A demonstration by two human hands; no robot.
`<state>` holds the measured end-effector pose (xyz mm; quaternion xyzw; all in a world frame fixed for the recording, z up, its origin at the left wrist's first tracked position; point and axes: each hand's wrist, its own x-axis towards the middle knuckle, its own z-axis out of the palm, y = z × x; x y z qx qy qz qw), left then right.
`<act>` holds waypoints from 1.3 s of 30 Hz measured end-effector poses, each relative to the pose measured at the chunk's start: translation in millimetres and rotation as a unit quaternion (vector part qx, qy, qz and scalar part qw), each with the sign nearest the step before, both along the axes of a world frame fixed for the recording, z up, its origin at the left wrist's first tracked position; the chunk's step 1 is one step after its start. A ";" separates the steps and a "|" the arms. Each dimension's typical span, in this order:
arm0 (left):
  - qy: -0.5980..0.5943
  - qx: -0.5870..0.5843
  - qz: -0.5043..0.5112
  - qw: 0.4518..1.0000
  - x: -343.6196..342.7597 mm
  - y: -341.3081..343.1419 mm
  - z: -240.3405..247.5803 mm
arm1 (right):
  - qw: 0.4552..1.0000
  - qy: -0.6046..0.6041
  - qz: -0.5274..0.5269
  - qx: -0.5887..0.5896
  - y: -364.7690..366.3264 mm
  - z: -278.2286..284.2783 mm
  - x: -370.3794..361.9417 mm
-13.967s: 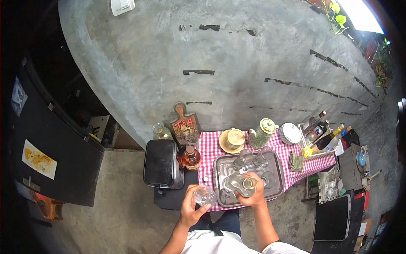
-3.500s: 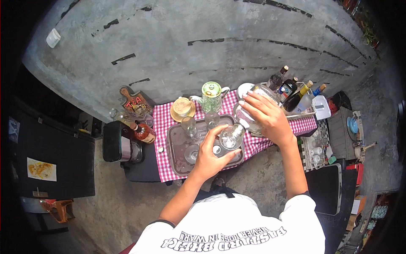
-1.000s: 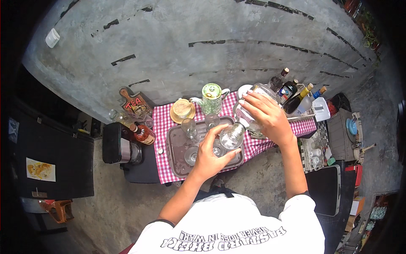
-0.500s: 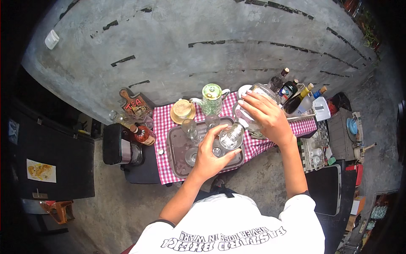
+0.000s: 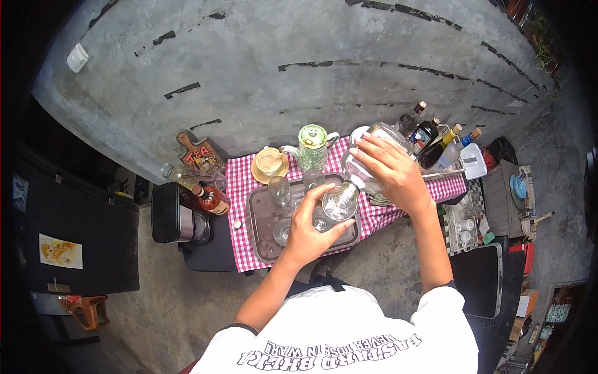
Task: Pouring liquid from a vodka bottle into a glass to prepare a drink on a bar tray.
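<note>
My left hand is wrapped round a clear drinking glass above the dark tray. My right hand grips a large clear bottle, tilted so that its neck points down to the left, at the glass rim. Clear liquid seems to be in the glass; a stream is too small to make out. Stemmed glasses stand on the tray beyond my left hand. More glassware on the tray is partly hidden by that hand.
A green glass pitcher and a cup on a wooden saucer stand at the back of the checked cloth. Several bottles fill a basket at right. An amber bottle and a coffee machine are at left.
The bottle and the glass stay nearly where they were, the bottle's neck still at the rim. The level in the glass seems slightly different. Both hands keep their grip.
</note>
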<state>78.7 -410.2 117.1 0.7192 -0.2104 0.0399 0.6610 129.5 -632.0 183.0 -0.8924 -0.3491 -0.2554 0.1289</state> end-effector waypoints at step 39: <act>0.003 0.004 -0.004 1.000 7.6 -5.4 -0.1 | 1.000 -0.004 0.000 0.001 -4.9 1.6 6.3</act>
